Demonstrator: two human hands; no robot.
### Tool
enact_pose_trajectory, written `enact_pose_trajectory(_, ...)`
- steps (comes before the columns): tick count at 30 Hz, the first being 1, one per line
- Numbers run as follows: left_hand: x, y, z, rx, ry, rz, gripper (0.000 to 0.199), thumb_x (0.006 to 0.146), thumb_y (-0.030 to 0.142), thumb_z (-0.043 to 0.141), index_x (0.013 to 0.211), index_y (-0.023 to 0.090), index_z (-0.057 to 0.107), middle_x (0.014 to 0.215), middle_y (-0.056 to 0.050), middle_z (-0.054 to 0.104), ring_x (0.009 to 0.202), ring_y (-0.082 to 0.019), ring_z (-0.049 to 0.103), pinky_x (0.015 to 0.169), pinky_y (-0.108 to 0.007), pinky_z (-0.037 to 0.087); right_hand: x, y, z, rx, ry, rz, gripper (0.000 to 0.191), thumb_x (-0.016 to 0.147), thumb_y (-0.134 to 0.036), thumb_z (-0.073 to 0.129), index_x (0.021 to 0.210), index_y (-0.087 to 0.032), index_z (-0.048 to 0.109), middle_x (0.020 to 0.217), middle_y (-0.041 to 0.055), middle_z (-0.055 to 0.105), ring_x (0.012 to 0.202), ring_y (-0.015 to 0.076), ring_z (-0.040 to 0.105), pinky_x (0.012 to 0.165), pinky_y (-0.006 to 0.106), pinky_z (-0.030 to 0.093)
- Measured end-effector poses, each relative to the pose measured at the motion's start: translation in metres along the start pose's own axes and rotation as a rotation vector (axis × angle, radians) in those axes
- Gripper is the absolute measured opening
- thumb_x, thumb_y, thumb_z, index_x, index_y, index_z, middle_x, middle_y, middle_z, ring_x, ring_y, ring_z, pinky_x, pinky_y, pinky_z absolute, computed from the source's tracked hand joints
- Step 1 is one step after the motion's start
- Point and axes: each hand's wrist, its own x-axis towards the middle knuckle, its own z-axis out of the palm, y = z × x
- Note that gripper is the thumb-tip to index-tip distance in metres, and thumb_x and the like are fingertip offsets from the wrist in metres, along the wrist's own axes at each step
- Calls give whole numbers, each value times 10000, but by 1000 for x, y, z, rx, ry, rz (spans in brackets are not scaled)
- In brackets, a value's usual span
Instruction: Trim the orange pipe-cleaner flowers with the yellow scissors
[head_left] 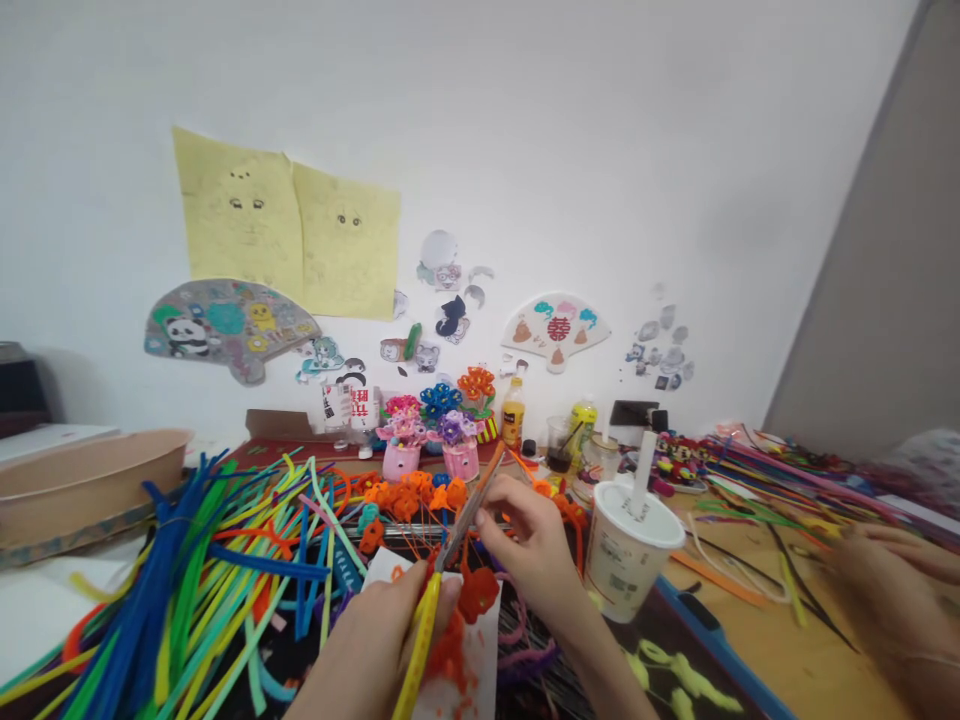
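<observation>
My left hand (394, 620) is closed around a pair of scissors with yellow handles (424, 630). Their blades (459, 537) slant up and to the right, toward my other hand. My right hand (525, 540) pinches an orange pipe cleaner (491, 462) against the blade near the tip. Below the hands hangs an orange fuzzy flower (478, 592), partly hidden. Orange clippings (448, 655) cover a white sheet (486, 680) under the scissors. Several finished orange flowers (405, 495) stand in a row just behind.
Many coloured pipe cleaners (195, 600) lie at left, beside a tan basin (90, 490). A white cup with a straw (630, 560) stands right of my right hand. Pink pots of fuzzy flowers (401, 460) and a yellow bottle (513, 415) line the back. Another person's hand (892, 590), blurred, is at far right.
</observation>
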Motion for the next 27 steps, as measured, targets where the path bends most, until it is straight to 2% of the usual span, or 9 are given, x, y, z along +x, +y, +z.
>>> enact_pose_trajectory(4, 4, 0, 3, 3, 3, -13, 389, 909, 445, 295, 642, 257, 506, 326, 66, 472, 377, -154, 540, 439, -207, 364, 1, 0, -1, -1, 8, -8, 115, 787, -133, 544, 689, -191, 556, 690, 7, 567, 666, 165, 537, 632, 264, 439)
enact_pose_trajectory(8, 1, 0, 3, -46, 5, -5, 412, 913, 476, 272, 637, 256, 485, 363, 54, 532, 373, -151, 555, 415, -211, 359, 0, 2, -1, -6, 5, -18, 114, 784, -123, 543, 694, -192, 559, 700, 10, 572, 665, 164, 534, 626, 264, 440)
enact_pose_trajectory(12, -1, -3, 7, -63, 90, 22, 424, 912, 506, 263, 656, 255, 490, 403, 41, 592, 396, -152, 584, 462, -223, 399, 0, 1, -1, -12, 9, -20, 115, 786, -125, 539, 698, -193, 569, 706, 13, 584, 668, 165, 541, 620, 260, 437)
enact_pose_trajectory(17, 3, -5, 12, -34, 131, 13, 450, 912, 518, 298, 601, 258, 491, 339, 51, 524, 335, -144, 541, 400, -213, 354, 1, 1, -1, -13, 3, -25, 115, 780, -128, 546, 686, -192, 566, 696, 12, 584, 650, 159, 534, 622, 260, 443)
enact_pose_trajectory(22, 1, 0, 4, -44, 118, 19, 454, 909, 512, 338, 589, 257, 534, 309, 61, 496, 309, -139, 515, 374, -201, 328, 2, 4, -3, 105, 4, 45, 92, 785, -174, 579, 694, -187, 578, 675, 9, 583, 639, 157, 543, 607, 256, 456)
enact_pose_trajectory(27, -1, 0, 3, -65, 95, 48, 458, 911, 502, 324, 592, 255, 541, 320, 58, 510, 337, -142, 542, 384, -199, 337, 2, 0, -5, 221, 99, 135, 159, 799, -290, 624, 684, -183, 603, 635, -7, 564, 594, 142, 531, 551, 230, 452)
